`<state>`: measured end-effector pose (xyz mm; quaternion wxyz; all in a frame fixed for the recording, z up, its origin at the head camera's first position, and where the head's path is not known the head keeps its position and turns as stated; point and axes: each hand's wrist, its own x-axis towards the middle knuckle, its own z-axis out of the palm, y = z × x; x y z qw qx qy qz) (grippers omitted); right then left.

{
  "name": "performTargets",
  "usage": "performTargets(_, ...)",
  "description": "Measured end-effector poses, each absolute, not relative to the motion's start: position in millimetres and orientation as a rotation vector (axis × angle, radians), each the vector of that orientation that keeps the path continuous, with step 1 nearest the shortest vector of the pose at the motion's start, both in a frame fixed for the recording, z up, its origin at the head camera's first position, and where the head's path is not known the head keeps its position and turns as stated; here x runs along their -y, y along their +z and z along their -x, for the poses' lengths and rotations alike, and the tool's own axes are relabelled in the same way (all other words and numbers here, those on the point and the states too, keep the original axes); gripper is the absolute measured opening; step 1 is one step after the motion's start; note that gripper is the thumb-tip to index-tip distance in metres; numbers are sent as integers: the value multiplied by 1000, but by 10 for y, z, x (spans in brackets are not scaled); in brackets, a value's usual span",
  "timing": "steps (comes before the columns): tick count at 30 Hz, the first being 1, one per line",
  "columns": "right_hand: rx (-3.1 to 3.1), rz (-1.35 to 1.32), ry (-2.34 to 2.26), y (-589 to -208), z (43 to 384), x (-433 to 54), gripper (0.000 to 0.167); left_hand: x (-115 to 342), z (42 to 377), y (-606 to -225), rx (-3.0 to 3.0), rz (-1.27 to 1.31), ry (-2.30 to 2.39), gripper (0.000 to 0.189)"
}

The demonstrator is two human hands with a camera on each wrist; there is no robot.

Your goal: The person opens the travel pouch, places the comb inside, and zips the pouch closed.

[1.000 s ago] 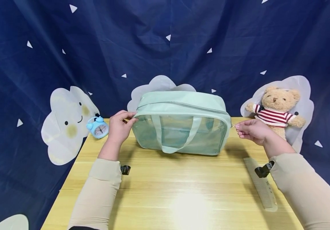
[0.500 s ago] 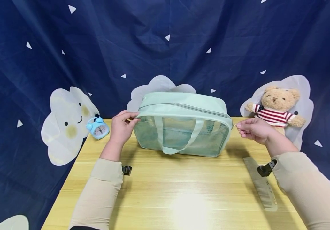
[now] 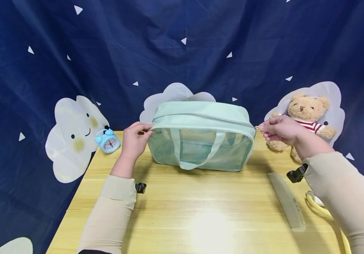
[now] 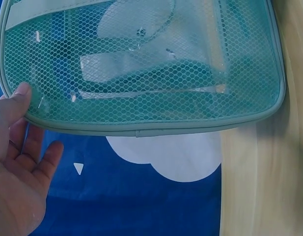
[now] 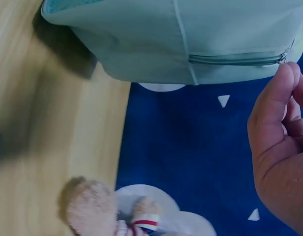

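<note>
A mint-green toiletry bag (image 3: 201,109) with clear mesh-lined sides and a front strap handle (image 3: 192,165) stands upright at the back of the table. At its upper left corner, my left hand (image 3: 135,139) pinches the edge between thumb and fingers; the left wrist view shows the thumb on the mesh side (image 4: 141,83) and the fingers behind the rim. Off the right end, my right hand (image 3: 280,129) pinches a small gold-coloured zipper pull (image 3: 257,127). In the right wrist view the zipper (image 5: 234,60) runs along the bag's end up to those fingertips.
A light-blue alarm clock (image 3: 109,142) stands left of my left hand. Behind my right hand sits a teddy bear (image 3: 307,107) in a striped shirt. A pale comb (image 3: 286,201) lies on the table (image 3: 175,204) at right, beside a yellow cord-like item (image 3: 319,205) partly under the sleeve.
My right hand has risen slightly with the zipper pull, covering more of the teddy bear. The yellow item has come into view under the right forearm. My left hand keeps its grip.
</note>
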<state>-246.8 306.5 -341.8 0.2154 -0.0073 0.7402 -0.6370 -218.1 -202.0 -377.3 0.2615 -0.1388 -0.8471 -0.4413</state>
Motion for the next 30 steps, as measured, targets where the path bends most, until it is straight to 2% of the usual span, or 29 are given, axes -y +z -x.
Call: performTargets(30, -2255, 102, -1598, -2886, 2603, -2546, 24, 1966, 2149, -3751, 2308, 405, -1154, 18)
